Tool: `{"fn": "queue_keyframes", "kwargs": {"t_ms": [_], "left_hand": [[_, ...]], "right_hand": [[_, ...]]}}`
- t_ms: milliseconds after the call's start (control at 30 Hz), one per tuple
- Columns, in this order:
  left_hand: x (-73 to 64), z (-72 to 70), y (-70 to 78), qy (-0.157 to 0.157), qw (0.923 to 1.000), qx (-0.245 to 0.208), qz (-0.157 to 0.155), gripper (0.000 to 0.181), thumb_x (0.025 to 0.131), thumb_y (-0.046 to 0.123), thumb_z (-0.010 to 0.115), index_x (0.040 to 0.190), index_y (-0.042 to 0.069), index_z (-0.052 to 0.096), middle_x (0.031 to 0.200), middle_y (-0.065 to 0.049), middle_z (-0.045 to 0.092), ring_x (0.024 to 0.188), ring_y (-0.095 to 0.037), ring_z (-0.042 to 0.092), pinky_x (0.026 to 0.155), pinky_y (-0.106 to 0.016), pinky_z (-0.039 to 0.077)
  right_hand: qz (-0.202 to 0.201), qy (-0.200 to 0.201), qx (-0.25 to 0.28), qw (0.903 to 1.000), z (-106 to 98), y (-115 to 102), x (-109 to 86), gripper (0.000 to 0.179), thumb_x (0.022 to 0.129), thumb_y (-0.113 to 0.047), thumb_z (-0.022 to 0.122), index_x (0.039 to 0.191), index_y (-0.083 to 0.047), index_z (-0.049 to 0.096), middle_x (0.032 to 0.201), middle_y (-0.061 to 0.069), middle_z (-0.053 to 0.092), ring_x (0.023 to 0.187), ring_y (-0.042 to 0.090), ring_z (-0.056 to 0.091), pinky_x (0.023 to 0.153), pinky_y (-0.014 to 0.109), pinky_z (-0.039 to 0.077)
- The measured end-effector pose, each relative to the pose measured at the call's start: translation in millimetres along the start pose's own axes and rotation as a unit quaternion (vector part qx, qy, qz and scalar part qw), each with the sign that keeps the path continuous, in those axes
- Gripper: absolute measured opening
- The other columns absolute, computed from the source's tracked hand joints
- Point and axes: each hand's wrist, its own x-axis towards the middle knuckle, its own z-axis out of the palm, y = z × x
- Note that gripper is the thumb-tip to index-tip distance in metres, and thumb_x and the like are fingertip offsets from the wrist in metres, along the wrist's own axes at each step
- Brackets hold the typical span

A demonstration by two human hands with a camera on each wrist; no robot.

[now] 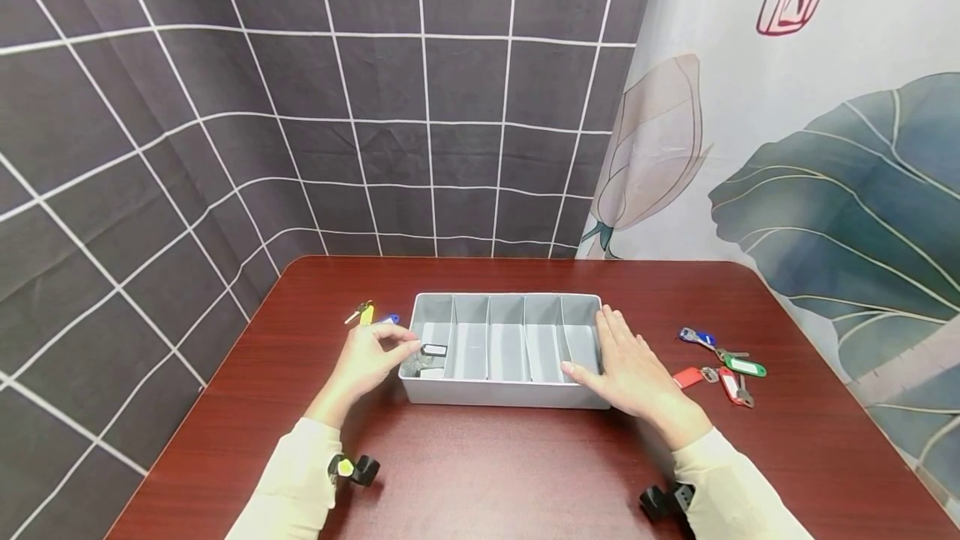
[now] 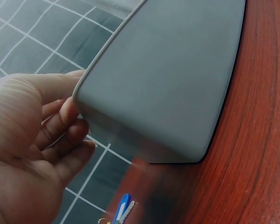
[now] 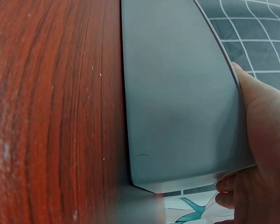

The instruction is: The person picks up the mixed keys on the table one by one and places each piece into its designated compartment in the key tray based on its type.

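A grey divided tray [image 1: 506,392] stands on the table, with several compartments side by side. My left hand [image 1: 367,361] reaches over its left end, thumb and forefinger pinching a black-framed key tag [image 1: 433,349] above the leftmost compartment. Below the tag lie a whitish tag [image 1: 431,373] and what looks like a key, partly hidden. In the left wrist view the left fingertips pass behind the tray's rim. My right hand [image 1: 637,377] rests on the tray's right front corner, its fingers nearly straight along the right end and its thumb over the front rim.
Left of the tray lie a key with a yellow tag [image 1: 367,315] and a blue tag [image 1: 389,319], partly behind the left hand. To the right are keys with blue [image 1: 704,338], green [image 1: 745,367] and red tags [image 1: 731,386]. A gridded curtain [image 1: 465,148] hangs behind the table.
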Motion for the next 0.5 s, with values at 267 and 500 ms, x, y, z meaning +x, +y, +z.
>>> {"fn": "queue_keyframes", "kwargs": {"t_ms": [267, 500], "left_hand": [[1.0, -3.7, -2.0, 0.013, 0.9999, 0.0, -0.003, 0.011, 0.078, 0.025, 0.081, 0.087, 0.019, 0.077, 0.08, 0.008, 0.071, 0.072, -0.011, 0.063, 0.064, -0.028, 0.051], [2.5, -12.8, -3.8, 0.029, 0.9995, 0.001, -0.016, 0.012, 0.079, 0.027, 0.081, 0.087, 0.019, 0.077, 0.082, 0.006, 0.071, 0.073, -0.012, 0.064, 0.066, -0.031, 0.051]], "right_hand": [[-0.001, 0.002, 0.002, 1.0, 0.4, 0.0, 0.3, 0.113, 0.08, -0.076, 0.051, 0.151, 0.004, 0.015, 0.157, 0.023, 0.016, 0.143, 0.04, 0.016, 0.106, 0.064, 0.025], [0.0, 0.001, -0.001, 1.0, 0.5, -0.4, 0.2, 0.116, 0.078, -0.081, 0.045, 0.151, 0.004, 0.015, 0.156, 0.023, 0.016, 0.143, 0.04, 0.016, 0.106, 0.064, 0.025]]}}
